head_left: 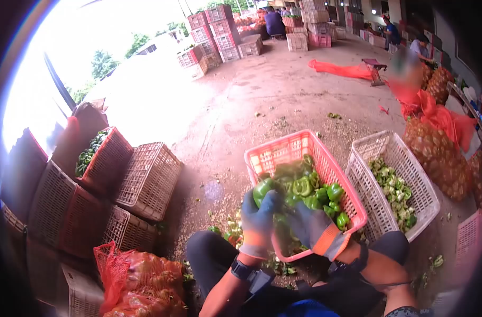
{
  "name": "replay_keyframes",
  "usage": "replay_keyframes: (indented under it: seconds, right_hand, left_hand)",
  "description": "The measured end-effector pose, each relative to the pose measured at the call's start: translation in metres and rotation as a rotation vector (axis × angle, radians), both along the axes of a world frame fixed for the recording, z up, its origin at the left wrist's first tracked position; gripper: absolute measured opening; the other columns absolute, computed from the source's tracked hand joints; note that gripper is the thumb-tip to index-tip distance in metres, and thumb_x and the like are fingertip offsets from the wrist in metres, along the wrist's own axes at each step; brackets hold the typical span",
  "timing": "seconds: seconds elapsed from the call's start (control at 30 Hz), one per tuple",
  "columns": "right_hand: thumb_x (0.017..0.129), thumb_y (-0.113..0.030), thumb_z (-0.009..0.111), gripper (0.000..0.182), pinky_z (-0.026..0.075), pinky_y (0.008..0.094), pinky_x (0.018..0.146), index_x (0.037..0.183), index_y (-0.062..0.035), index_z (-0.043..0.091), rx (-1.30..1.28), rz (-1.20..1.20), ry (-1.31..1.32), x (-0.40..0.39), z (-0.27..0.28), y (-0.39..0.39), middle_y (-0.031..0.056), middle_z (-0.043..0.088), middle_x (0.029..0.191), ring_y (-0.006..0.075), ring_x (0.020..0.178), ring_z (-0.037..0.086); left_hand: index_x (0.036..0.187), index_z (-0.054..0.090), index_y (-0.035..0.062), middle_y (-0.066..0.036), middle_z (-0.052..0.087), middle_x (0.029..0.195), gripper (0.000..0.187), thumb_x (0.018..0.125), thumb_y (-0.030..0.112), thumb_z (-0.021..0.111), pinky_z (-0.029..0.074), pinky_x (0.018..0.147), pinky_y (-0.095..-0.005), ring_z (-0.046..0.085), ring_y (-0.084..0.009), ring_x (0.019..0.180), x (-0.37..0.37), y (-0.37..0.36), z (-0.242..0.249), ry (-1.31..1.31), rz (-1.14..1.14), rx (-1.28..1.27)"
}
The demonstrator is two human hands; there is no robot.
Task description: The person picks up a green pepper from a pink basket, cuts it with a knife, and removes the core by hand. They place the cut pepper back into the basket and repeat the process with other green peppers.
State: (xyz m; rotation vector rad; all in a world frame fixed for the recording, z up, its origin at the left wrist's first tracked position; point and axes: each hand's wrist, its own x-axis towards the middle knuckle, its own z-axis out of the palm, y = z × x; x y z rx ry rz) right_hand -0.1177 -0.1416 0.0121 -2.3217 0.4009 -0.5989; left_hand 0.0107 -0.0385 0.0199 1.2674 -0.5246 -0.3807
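Note:
My left hand [260, 211], in a blue and orange glove, is closed around a green bell pepper [263, 191] over the near left side of a pink plastic crate [352, 196]. Close beside it is my right hand [309, 224], gloved the same way, its fingers curled and blurred. Whatever the right fingers hold, if anything, is hidden. Below and beyond both hands, several green bell peppers [303, 186] lie in the pink crate, some looking cut open at the top. To the right stands a white crate [430, 198] holding pale green pepper cores and trimmings [391, 185].
Red mesh sacks of produce lie at the front left [151, 282] and at the right [433, 153]. Crates [148, 179] are stacked on the left, with more stacks [214, 31] farther back. Scraps litter the floor around my legs. Other people [275, 24] sit in the background.

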Motion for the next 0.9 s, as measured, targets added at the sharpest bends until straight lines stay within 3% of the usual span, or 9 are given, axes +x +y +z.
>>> replay_keyframes:
  seconds: [0.13,0.23,0.3,0.37,0.4,0.43,0.47,0.63,0.9]
  right_hand:
    - [0.098,-0.031,0.061,0.029,0.049,0.0561,0.057,0.103,-0.0022,0.057,0.000,0.006,-0.016,0.000,-0.008,0.003,0.0283,0.063,0.069,0.0497,0.064,0.062]
    - [0.098,-0.034,0.059,0.032,0.049,0.0568,0.058,0.104,-0.0020,0.057,-0.003,0.014,-0.019,-0.001,-0.004,0.006,0.0285,0.064,0.070,0.0498,0.066,0.063]
    - [0.099,-0.036,0.057,0.034,0.049,0.0572,0.060,0.105,-0.0020,0.057,-0.010,-0.010,0.069,-0.001,0.008,0.011,0.0293,0.064,0.073,0.0499,0.068,0.063]
    - [0.100,-0.039,0.055,0.038,0.050,0.0572,0.062,0.105,-0.0018,0.057,-0.068,-0.017,0.000,0.005,0.000,0.012,0.0309,0.064,0.078,0.0505,0.074,0.063]
    - [0.100,-0.038,0.056,0.037,0.050,0.0566,0.063,0.103,-0.0013,0.056,-0.002,-0.001,0.057,0.007,0.010,0.011,0.0314,0.064,0.079,0.0510,0.076,0.063]
    - [0.097,-0.020,0.062,0.021,0.049,0.0527,0.062,0.106,-0.0019,0.057,0.035,0.025,0.074,0.007,0.014,0.009,0.0268,0.066,0.082,0.0489,0.078,0.064]
    - [0.097,-0.021,0.063,0.022,0.049,0.0527,0.061,0.107,-0.0015,0.056,0.093,0.013,0.036,0.013,0.003,0.008,0.0279,0.066,0.081,0.0493,0.077,0.064]
    - [0.096,-0.025,0.064,0.027,0.049,0.0552,0.057,0.108,-0.0025,0.056,-0.042,-0.063,0.151,0.005,0.008,0.016,0.0280,0.064,0.071,0.0502,0.070,0.063]
    - [0.097,-0.024,0.062,0.024,0.050,0.0560,0.063,0.105,-0.0023,0.056,0.002,-0.074,0.170,0.008,0.002,0.014,0.0311,0.064,0.077,0.0505,0.076,0.064]
  left_hand:
    - [0.122,0.064,0.0007,-0.007,0.071,0.100,0.053,0.099,0.049,0.062,0.055,0.072,-0.0311,0.068,-0.0168,0.083,0.004,0.004,-0.011,0.162,-0.119,-0.023]
    - [0.122,0.063,0.0000,-0.006,0.071,0.097,0.036,0.103,0.031,0.060,0.055,0.073,-0.0279,0.065,-0.0115,0.081,0.007,-0.001,-0.029,0.131,-0.027,-0.052]
    - [0.123,0.063,0.0015,-0.006,0.071,0.101,0.049,0.103,0.045,0.057,0.053,0.071,-0.0281,0.066,-0.0139,0.083,0.004,-0.001,-0.022,-0.068,0.061,-0.019]
    - [0.116,0.063,0.0003,-0.004,0.069,0.094,0.036,0.104,0.034,0.058,0.052,0.070,-0.0258,0.063,-0.0107,0.081,0.000,-0.001,-0.011,-0.251,0.169,0.032]
    - [0.114,0.064,-0.0005,-0.004,0.069,0.093,0.034,0.104,0.032,0.060,0.052,0.070,-0.0260,0.062,-0.0100,0.080,-0.004,0.001,-0.002,-0.326,0.209,0.105]
    - [0.113,0.065,-0.0003,-0.004,0.070,0.093,0.034,0.102,0.032,0.062,0.052,0.069,-0.0259,0.063,-0.0101,0.081,-0.004,0.000,-0.002,-0.339,0.190,0.042]
    - [0.113,0.065,-0.0002,-0.003,0.070,0.092,0.035,0.103,0.033,0.060,0.052,0.070,-0.0257,0.063,-0.0101,0.082,0.001,-0.001,-0.007,-0.340,0.218,0.094]
    - [0.125,0.063,0.0048,-0.007,0.070,0.113,0.039,0.104,0.036,0.051,0.056,0.076,-0.0283,0.069,-0.0157,0.094,0.006,-0.003,-0.006,0.296,-0.121,-0.139]
    - [0.126,0.065,0.0035,-0.008,0.074,0.106,0.057,0.101,0.054,0.052,0.058,0.063,-0.0286,0.072,-0.0167,0.087,0.008,-0.007,-0.025,-0.128,0.156,0.110]
